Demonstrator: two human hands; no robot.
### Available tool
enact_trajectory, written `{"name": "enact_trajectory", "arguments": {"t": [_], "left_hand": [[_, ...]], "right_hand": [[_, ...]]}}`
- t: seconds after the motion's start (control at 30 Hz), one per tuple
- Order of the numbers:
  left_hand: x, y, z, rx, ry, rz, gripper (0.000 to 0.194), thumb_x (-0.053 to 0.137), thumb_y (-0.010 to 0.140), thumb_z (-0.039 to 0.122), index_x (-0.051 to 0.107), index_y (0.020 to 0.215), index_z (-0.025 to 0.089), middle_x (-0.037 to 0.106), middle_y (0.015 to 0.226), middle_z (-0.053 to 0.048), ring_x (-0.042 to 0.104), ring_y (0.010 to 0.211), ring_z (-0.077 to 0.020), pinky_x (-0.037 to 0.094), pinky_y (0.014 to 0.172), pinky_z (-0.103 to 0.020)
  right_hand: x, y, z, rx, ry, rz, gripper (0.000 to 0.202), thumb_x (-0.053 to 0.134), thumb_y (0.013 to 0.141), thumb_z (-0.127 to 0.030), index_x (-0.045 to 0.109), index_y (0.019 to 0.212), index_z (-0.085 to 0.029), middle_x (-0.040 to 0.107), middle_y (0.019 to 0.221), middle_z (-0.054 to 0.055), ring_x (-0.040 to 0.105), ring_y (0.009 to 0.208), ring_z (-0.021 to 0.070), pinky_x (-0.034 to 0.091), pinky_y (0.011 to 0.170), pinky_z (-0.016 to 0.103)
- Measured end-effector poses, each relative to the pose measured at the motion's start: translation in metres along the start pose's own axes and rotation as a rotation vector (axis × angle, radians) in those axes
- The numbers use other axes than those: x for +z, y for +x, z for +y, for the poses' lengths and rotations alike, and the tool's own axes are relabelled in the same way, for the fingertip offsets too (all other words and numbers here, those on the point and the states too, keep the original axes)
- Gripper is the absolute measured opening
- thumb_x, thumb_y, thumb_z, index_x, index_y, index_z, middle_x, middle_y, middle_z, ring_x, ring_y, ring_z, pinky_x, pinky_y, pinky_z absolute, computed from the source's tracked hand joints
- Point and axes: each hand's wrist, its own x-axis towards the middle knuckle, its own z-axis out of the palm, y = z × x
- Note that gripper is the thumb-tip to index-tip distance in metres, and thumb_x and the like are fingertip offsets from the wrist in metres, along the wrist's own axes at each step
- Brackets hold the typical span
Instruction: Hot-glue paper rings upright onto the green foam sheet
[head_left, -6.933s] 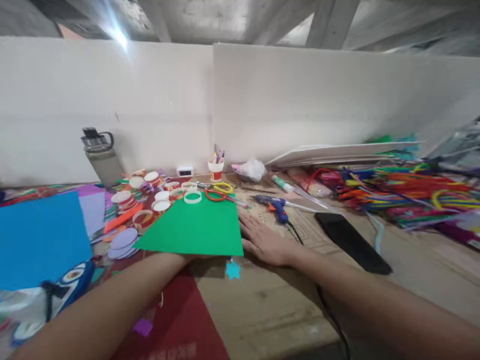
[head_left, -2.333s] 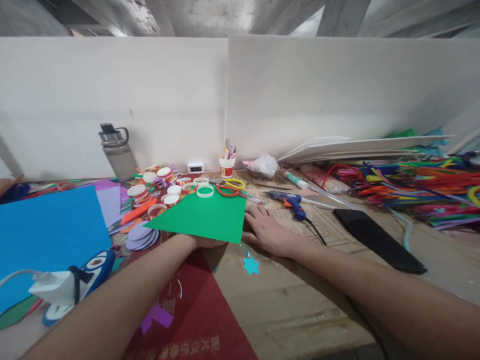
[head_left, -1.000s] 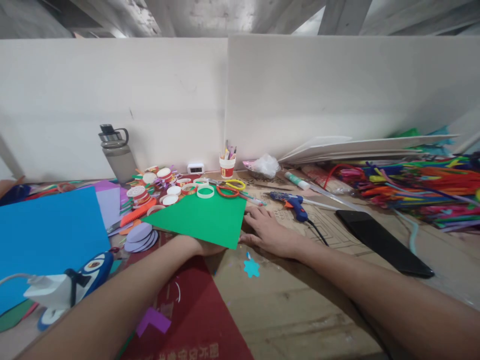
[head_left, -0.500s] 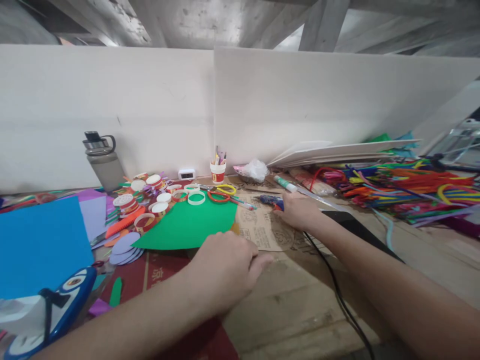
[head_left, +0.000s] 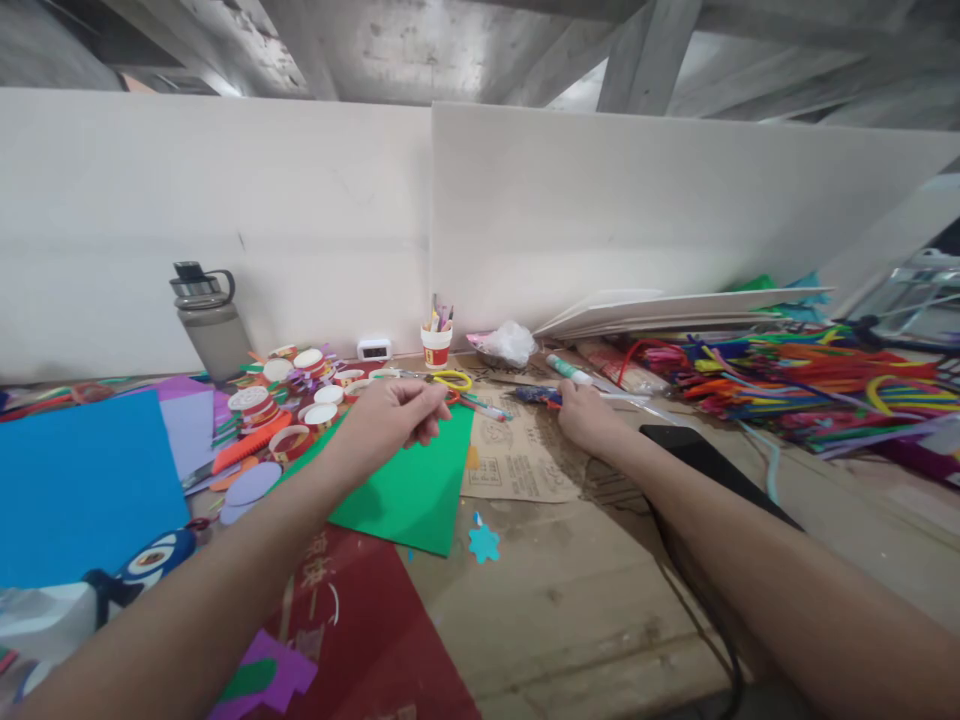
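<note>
Apparently, the right hand [head_left: 589,416] grips the not-yet-lifted glue gun [head_left: 532,396]; whether the curled left hand [head_left: 386,420] holds anything is unclear.

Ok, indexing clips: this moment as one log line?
left hand: over green sheet | right hand: at glue gun | blue cutout: on cardboard

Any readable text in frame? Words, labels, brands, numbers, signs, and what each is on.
Red card: gold Chinese characters, one perhaps "快"; the rest too blurred or cut off.
Brown paper: dark printed lines and marks, too small to read.
Clock: display too small to read.
Pen cup: printed mark, unreadable.
Glue stick: label unreadable.
</note>
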Motion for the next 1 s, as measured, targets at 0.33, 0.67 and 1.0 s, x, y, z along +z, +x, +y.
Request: {"name": "enact_trajectory", "arguments": {"t": [0.33,0.67,1.0], "left_hand": [[-0.010,0.015,-0.089,-0.052,0.996,0.101,0.032,0.050,0.092,0.031,0.068,0.112,0.013,0.066,0.120,-0.016,0.059,0.116,-0.0305,0.044,0.101,-0.041],[0.012,0.006,-0.078,-0.113,1.186,-0.030,0.041,0.042,0.097,0.037,0.069,0.113,0.011,0.067,0.115,-0.021,0.060,0.114,-0.0333,0.045,0.096,-0.043],[-0.003,0.012,-0.058,-0.158,0.872,-0.042,0.045,0.041,0.093,0.041,0.072,0.071,0.016,0.074,0.079,-0.012,0.068,0.074,-0.0240,0.049,0.070,-0.033]], "right_hand": [[-0.021,-0.044,-0.083,-0.582,0.421,0.043,0.051,0.043,0.099,-0.043,0.045,0.144,-0.018,0.048,0.147,0.015,0.039,0.138,0.0268,0.034,0.112,0.047],[-0.048,-0.071,-0.118,-0.846,0.317,-0.278,0.042,0.039,0.102,-0.048,0.070,0.106,-0.020,0.072,0.109,0.009,0.063,0.104,0.0236,0.034,0.104,0.045],[-0.037,-0.058,-0.102,-0.727,0.228,-0.166,0.061,0.029,0.103,-0.050,0.067,0.068,-0.017,0.067,0.070,0.008,0.056,0.066,0.0180,0.035,0.066,0.032]]}}
